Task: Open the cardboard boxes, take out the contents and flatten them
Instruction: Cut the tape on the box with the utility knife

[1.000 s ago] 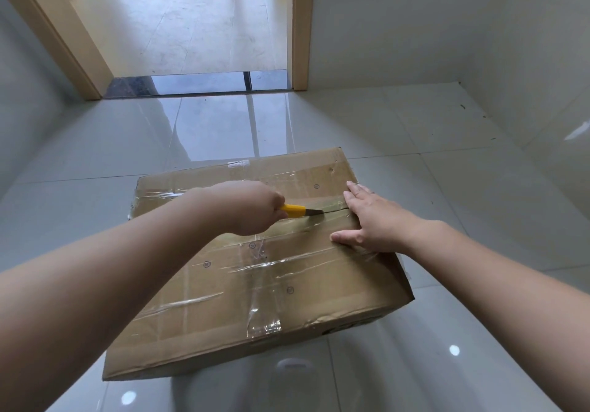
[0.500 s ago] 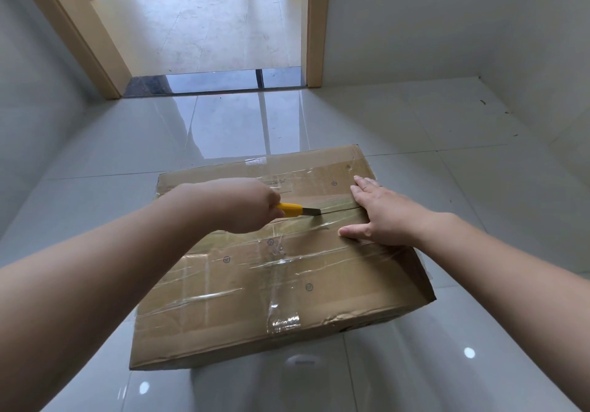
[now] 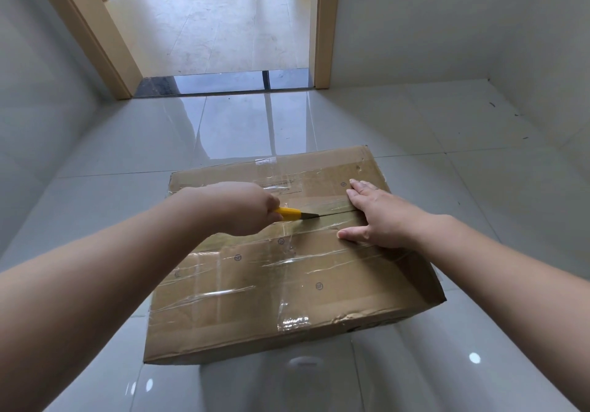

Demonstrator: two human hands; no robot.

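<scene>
Box: the cardboard box (image 3: 287,284) sits on the tiled floor (image 3: 479,188), flaps taped shut.
Left grip: the left hand (image 3: 236,209) is curled round the yellow knife (image 3: 295,213), blade in the centre seam.
Right grip: the right hand (image 3: 380,217) lies flat, fingers straight, pressing the lid just past the blade tip.
Handling: stiff board, slick tape; weight probably moderate, contents unseen. Hold by the side walls or bottom edges.
Room: open floor all round; the doorway (image 3: 223,28) well beyond both grips.
</scene>
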